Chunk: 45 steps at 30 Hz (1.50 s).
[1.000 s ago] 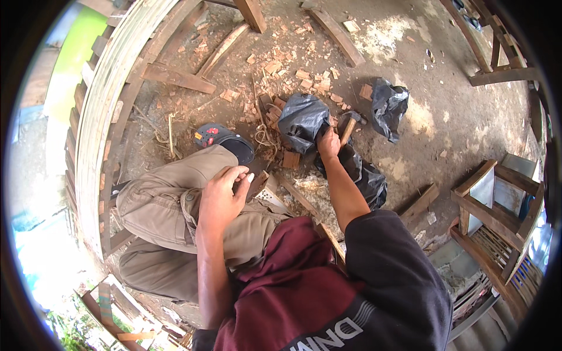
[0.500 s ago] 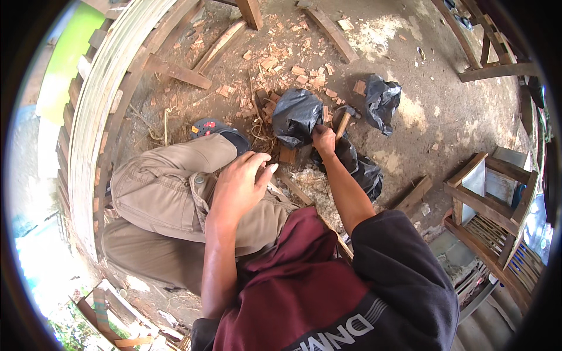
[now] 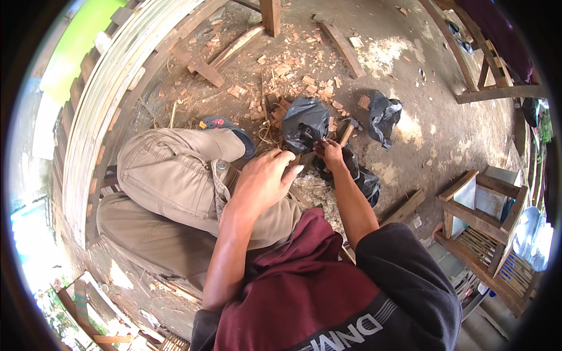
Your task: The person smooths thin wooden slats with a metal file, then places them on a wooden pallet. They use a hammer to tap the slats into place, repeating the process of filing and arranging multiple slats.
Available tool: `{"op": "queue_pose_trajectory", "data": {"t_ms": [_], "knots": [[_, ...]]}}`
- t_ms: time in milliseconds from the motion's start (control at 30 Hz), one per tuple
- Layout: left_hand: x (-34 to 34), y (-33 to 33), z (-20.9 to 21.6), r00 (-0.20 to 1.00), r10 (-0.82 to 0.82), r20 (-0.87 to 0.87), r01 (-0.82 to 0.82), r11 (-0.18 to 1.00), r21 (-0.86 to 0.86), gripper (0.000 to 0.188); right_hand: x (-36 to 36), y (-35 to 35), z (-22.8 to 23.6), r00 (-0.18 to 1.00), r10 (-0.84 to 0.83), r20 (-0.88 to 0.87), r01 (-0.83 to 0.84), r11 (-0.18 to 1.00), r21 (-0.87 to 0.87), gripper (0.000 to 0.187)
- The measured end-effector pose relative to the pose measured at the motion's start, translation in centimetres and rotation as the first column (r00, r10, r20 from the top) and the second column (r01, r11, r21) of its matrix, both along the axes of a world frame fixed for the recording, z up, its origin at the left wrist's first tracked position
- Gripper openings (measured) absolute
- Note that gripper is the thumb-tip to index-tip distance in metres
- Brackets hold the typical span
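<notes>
A bulging black plastic bag (image 3: 304, 117) sits on the dirt floor ahead of me, crumpled on its near side. My right hand (image 3: 330, 154) is at its lower right edge, fingertips pinched on the plastic; part of the grip is hidden. Over my thigh hovers my left hand (image 3: 261, 181), fingers loosely bent and thumb apart, with nothing visible in it. Just beyond my right hand lies a hammer (image 3: 348, 134) with a wooden handle. Another black plastic bag (image 3: 364, 181) lies partly under my right forearm, and a third black bag (image 3: 384, 117) stands farther right.
Reddish wood chips (image 3: 310, 82) litter the floor beyond the bags. Loose planks (image 3: 342, 50) lie around them. At right stands a small wooden frame (image 3: 486, 205); a long pale board structure (image 3: 111, 117) runs along the left. My clog (image 3: 231, 131) is beside the bag.
The view has shifted slightly. The nearest bag has sunk into folds on its near side, and my right hand's fingers have loosened from a tighter fist. My left hand keeps its bent pose.
</notes>
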<state>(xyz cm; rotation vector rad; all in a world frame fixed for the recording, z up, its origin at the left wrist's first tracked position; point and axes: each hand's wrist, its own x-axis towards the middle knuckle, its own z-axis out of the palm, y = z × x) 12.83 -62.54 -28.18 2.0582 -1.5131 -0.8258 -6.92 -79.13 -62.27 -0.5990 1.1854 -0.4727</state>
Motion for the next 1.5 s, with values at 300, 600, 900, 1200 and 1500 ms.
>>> {"op": "queue_pose_trajectory", "data": {"t_ms": [300,600,900,1200,1500], "knots": [[0.2,0.9,-0.3,0.998,0.042,0.04,-0.042,0.999,-0.009,0.031,0.3,0.6,0.3,0.997,-0.062,0.04,0.06,0.998,0.031,0.013],[0.0,-0.2,0.7,0.994,0.098,-0.038,-0.098,0.995,0.002,0.026,-0.9,-0.8,5.4,0.972,-0.139,0.187,0.137,0.99,0.025,0.019],[-0.8,-4.1,0.8,0.92,0.331,-0.208,-0.385,0.858,-0.339,0.028,6.4,0.1,21.5,0.735,-0.207,0.646,0.263,0.965,0.01,0.021],[-0.9,-7.0,3.0,0.668,0.284,-0.688,-0.624,0.718,-0.309,0.018,10.4,4.2,33.0,0.73,-0.142,0.668,0.378,0.899,-0.222,0.022],[2.5,-7.2,3.2,0.204,0.277,-0.939,-0.865,0.5,-0.04,0.041,18.0,0.7,37.1,0.89,-0.323,0.323,0.426,0.842,-0.33,0.044]]}}
